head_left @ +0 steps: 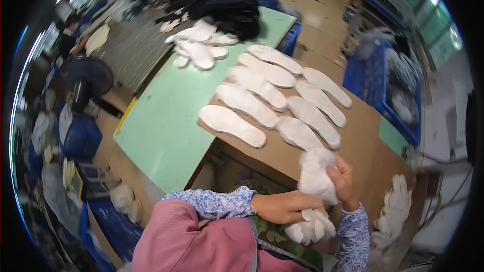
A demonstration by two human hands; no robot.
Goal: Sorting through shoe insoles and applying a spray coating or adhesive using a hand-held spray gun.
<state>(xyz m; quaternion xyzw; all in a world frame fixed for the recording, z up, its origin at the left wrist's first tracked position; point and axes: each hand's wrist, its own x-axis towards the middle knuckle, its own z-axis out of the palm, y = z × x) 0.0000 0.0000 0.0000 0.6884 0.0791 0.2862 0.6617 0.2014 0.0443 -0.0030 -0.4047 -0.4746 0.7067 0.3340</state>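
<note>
Several white insoles (pixel 232 125) lie in two slanting rows on a brown cardboard sheet (pixel 363 141) in front of me. My right hand (pixel 345 183) is closed on a white fluffy insole (pixel 317 174), held upright at the near end of the rows. Lower down and close to my body, my left hand (pixel 290 205) grips a bunch of white insoles (pixel 311 227), its fingertips partly hidden among them. Motion blurs both held pieces a little, so I cannot tell whether the right hand has one insole or more.
A loose heap of white insoles (pixel 199 45) and black cloth (pixel 227 7) sit at the far end of the green table (pixel 166 116). Another insole pile (pixel 393 211) stands at the right. Blue crates (pixel 403 106) flank the table, a fan (pixel 85 78) stands left, and people work beyond.
</note>
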